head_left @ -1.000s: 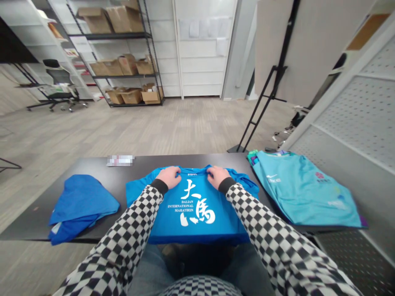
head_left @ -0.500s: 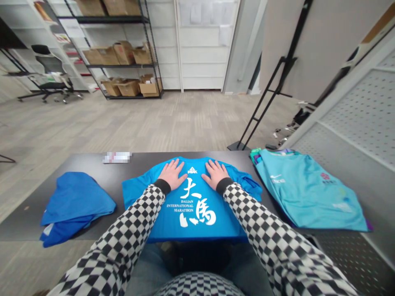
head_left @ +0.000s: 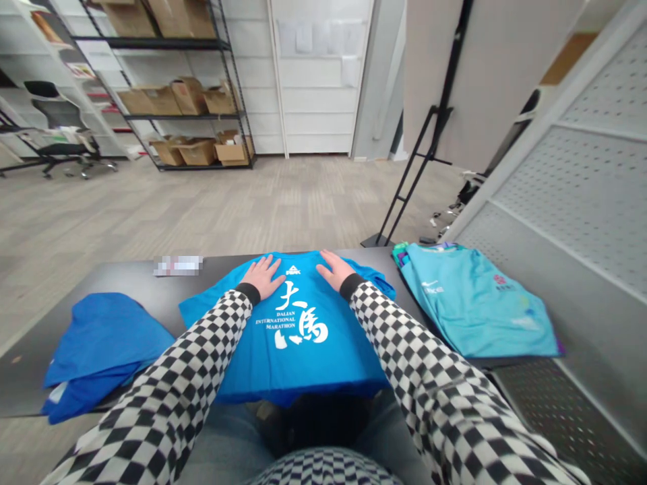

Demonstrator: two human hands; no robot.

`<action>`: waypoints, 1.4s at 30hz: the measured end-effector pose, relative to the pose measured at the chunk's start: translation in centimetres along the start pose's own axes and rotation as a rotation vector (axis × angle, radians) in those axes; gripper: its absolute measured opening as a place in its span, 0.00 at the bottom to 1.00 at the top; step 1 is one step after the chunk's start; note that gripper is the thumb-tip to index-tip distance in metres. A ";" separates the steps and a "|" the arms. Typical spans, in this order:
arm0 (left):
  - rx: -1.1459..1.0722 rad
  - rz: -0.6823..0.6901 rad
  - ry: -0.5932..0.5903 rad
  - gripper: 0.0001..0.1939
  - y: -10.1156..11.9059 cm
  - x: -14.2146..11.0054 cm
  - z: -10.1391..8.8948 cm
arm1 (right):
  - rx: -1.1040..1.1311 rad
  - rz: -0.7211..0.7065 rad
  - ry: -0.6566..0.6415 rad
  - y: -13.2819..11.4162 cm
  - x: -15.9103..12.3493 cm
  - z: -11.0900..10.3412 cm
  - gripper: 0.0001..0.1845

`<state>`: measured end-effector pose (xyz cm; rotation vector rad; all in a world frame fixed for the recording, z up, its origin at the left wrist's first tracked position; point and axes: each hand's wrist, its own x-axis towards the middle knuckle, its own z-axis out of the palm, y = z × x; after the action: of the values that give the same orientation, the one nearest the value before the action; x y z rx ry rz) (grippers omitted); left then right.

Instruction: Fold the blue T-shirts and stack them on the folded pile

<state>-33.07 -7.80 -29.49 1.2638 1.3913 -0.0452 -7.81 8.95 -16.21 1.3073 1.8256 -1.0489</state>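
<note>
- left hand [head_left: 263, 276] and right hand [head_left: 336, 269] lie open near the collar, fingers spread, released, grasping nothing
- the blue marathon t-shirt [head_left: 303, 343] lies flat on the black table [head_left: 126, 276], its hem at the near edge
- risk: dragging palms could ruck the cloth; a tug could slide the hem off the edge

This looks like a stockroom with an office feel. Black metal shelving [head_left: 176, 116] holds cardboard boxes [head_left: 198, 152] against a white wall, and a swivel office chair [head_left: 55, 114] stands to its left. Grey carpet [head_left: 202, 202] covers the floor. Perforated white panels [head_left: 591, 182] rise on the right, near a black easel stand [head_left: 404, 202]. Folded T-shirts [head_left: 475, 303] lie on a dark table [head_left: 126, 276].
</note>
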 end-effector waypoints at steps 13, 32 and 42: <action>-0.084 0.257 0.120 0.37 6.1 -6.3 -4.0 | -0.563 0.090 -0.099 9.5 -15.1 -10.0 0.17; -0.223 0.037 0.202 0.26 6.3 -19.1 1.9 | -0.578 0.292 0.047 9.5 -14.5 -9.7 0.21; -0.139 0.040 0.230 0.26 7.4 -19.4 2.9 | -0.532 0.373 0.019 8.4 -18.1 -6.4 0.22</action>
<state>-31.62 -18.86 -11.67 1.2079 1.5367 0.2272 5.15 8.28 0.29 1.2517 1.6316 -0.3210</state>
